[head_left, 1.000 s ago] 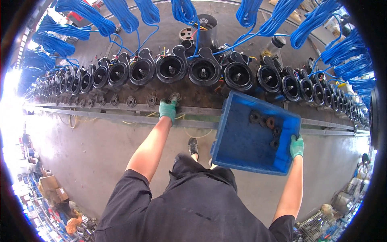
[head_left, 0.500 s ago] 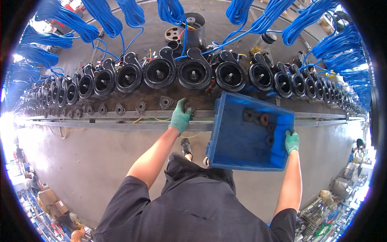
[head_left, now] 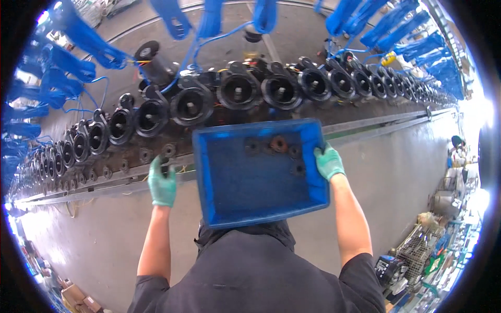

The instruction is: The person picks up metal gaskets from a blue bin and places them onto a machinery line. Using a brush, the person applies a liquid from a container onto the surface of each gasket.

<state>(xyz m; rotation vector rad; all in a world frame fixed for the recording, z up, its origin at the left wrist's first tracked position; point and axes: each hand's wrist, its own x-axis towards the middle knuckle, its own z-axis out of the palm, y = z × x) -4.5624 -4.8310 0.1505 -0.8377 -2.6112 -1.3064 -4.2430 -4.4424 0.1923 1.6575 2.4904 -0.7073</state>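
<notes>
My left hand (head_left: 163,182), in a green glove, is just off the bench's front edge, thumb and fingers apart. Just beyond its fingertips lies a small dark flange-like part with a round centre (head_left: 168,150), at the end of a row of similar parts. My right hand (head_left: 330,163), also gloved, grips the right rim of a blue plastic crate (head_left: 261,219) held tilted before my body. Inside the crate, toward its far right, sit several dark flange-like parts (head_left: 298,168) and one reddish-brown part (head_left: 278,144).
Black round housings (head_left: 238,92) with central shafts line the bench (head_left: 219,52). Coiled blue cables (head_left: 175,18) lie or hang beyond them. A metal cylinder (head_left: 156,62) stands among the cables. Metal rails (head_left: 365,128) run along the bench front. Wire baskets (head_left: 417,250) are at the lower right.
The view has swung and shifted along the bench to the right. The crate now sits squarely before my body. My left hand has let go of the flange-like part at the bench edge and drawn back.
</notes>
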